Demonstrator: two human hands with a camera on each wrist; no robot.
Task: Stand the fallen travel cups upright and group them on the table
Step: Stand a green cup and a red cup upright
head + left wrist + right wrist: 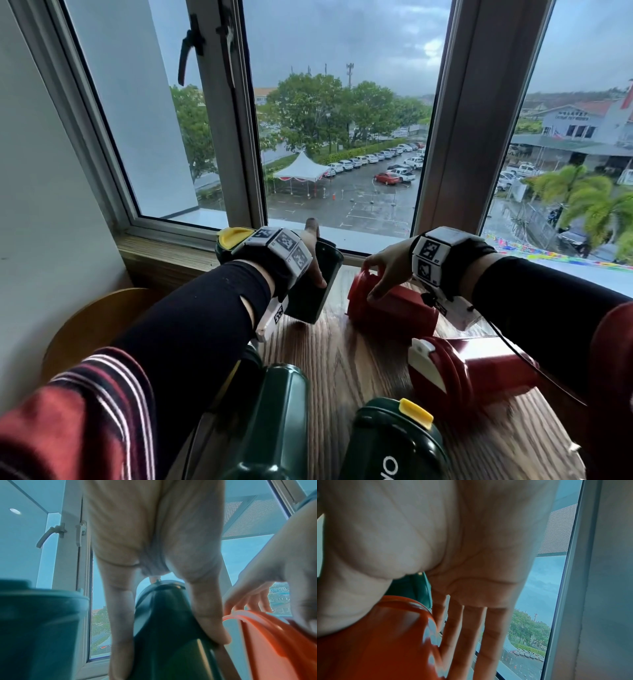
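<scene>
My left hand (pixel 317 253) grips a dark green travel cup (pixel 308 294), tilted with its base near the wooden table (pixel 342 363). In the left wrist view the thumb (pixel 214 628) and a finger clamp the green cup (pixel 164 615) from both sides. My right hand (pixel 371 277) holds the lid end of a red cup (pixel 404 311) lying on its side, fingers over the lid, thumb on the body. The right wrist view shows the palm over the red cup (pixel 376 642). A green cup with a yellow flap (pixel 230 240) stands behind my left wrist.
A second red cup with a white flap (pixel 459 373) lies near my right forearm. Two more green cups (pixel 277 421) (pixel 394 442) lie at the near edge. The window sill (pixel 164 255) and glass close off the far side. A round wooden seat (pixel 89 322) is at the left.
</scene>
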